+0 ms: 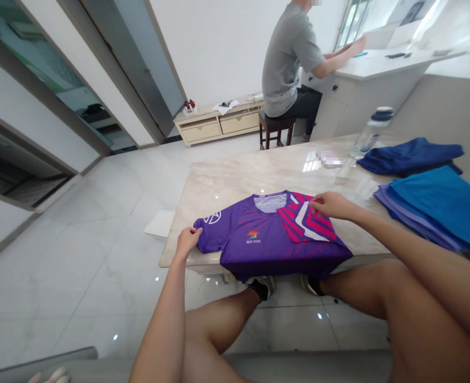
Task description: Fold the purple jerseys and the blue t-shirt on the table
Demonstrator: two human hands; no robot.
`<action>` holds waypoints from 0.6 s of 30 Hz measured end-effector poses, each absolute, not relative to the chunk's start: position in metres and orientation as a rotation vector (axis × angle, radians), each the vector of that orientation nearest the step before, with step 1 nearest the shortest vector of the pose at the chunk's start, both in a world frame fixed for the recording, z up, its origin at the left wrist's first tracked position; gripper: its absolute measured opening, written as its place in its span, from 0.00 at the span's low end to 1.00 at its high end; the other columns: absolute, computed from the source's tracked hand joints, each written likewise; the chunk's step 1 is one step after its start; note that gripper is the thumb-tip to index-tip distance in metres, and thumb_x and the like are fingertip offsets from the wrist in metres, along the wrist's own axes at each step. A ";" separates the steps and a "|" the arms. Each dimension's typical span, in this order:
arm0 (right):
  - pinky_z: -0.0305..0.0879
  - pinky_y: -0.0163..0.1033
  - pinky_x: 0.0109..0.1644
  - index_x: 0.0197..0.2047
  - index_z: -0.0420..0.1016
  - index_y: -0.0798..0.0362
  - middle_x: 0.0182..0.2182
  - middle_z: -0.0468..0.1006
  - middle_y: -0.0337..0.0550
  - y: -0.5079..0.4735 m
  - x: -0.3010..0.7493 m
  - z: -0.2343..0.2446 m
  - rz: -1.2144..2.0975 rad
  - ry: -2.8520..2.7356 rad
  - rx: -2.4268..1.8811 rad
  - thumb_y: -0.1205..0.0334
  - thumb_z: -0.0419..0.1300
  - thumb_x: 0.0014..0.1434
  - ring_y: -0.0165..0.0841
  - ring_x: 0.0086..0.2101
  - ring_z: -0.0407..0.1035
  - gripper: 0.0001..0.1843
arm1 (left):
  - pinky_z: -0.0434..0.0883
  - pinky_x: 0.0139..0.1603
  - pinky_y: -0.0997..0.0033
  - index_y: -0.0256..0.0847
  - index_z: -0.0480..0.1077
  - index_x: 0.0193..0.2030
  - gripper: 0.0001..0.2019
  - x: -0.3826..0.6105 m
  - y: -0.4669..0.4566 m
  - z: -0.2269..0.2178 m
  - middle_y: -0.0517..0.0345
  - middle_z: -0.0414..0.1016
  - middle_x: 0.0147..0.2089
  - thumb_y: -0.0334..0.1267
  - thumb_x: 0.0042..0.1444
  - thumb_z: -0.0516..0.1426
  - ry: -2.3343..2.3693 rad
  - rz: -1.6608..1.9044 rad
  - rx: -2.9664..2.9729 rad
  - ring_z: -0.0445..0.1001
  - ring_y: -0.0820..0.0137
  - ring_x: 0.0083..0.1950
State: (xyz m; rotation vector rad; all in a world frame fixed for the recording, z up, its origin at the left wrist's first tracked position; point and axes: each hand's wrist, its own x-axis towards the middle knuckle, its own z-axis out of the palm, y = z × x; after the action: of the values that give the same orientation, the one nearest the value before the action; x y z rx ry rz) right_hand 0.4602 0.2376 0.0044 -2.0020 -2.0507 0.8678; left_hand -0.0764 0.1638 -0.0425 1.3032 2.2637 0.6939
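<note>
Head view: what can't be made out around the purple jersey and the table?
Head view only:
The purple jersey: one shoulder is hidden under its folded-over striped sleeve, and the hem hangs past the table edge.
Its chest logo: lettering too small to read.
A blurred patch on the table: unreadable.
The blue cloth stack: cut off by the right edge.

Pale glossy floor tiles (79,255) are reflecting small lights, and a plain white wall (219,48) is standing behind a low cream cabinet (214,125) with two drawers. Glass-panelled doors (59,80) are running along the left, while daylight is pouring through a window (354,21) above a white counter (378,66), where a person (286,64) is sitting on a dark stool (277,130).
</note>
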 end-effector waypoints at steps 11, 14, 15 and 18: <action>0.68 0.32 0.37 0.43 0.88 0.58 0.30 0.88 0.46 0.233 0.436 0.029 0.769 -2.145 -2.064 0.65 0.60 0.73 0.36 0.33 0.83 0.13 | 0.74 0.48 0.67 0.45 0.68 0.41 0.10 -0.009 0.177 -0.009 0.56 0.79 0.39 0.43 0.59 0.64 2.155 0.913 1.387 0.80 0.62 0.44; 0.68 0.32 0.39 0.44 0.88 0.59 0.30 0.88 0.47 0.231 0.433 0.032 0.769 -2.175 -2.062 0.65 0.59 0.73 0.37 0.34 0.83 0.15 | 0.74 0.53 0.64 0.46 0.68 0.43 0.08 0.036 0.187 0.005 0.54 0.81 0.42 0.39 0.62 0.63 2.085 0.883 1.575 0.82 0.60 0.50; 0.68 0.32 0.39 0.43 0.88 0.59 0.30 0.88 0.47 0.230 0.432 0.032 0.767 -2.186 -2.059 0.65 0.58 0.74 0.37 0.35 0.83 0.15 | 0.74 0.54 0.64 0.46 0.68 0.45 0.08 0.053 0.190 0.008 0.53 0.82 0.43 0.38 0.63 0.63 2.040 0.866 1.646 0.83 0.59 0.51; 0.69 0.33 0.40 0.43 0.88 0.58 0.31 0.89 0.47 0.227 0.434 0.031 0.770 -2.200 -2.056 0.63 0.58 0.75 0.37 0.36 0.83 0.16 | 0.75 0.54 0.61 0.46 0.68 0.51 0.12 0.105 0.194 0.011 0.50 0.83 0.45 0.37 0.64 0.64 1.905 0.791 1.814 0.83 0.57 0.51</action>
State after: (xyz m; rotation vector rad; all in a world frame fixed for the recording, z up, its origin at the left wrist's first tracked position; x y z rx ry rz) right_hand 0.4339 0.2267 0.0310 -2.0563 -2.2004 0.7695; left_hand 0.1054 0.1943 0.0105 1.8139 1.9055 0.7913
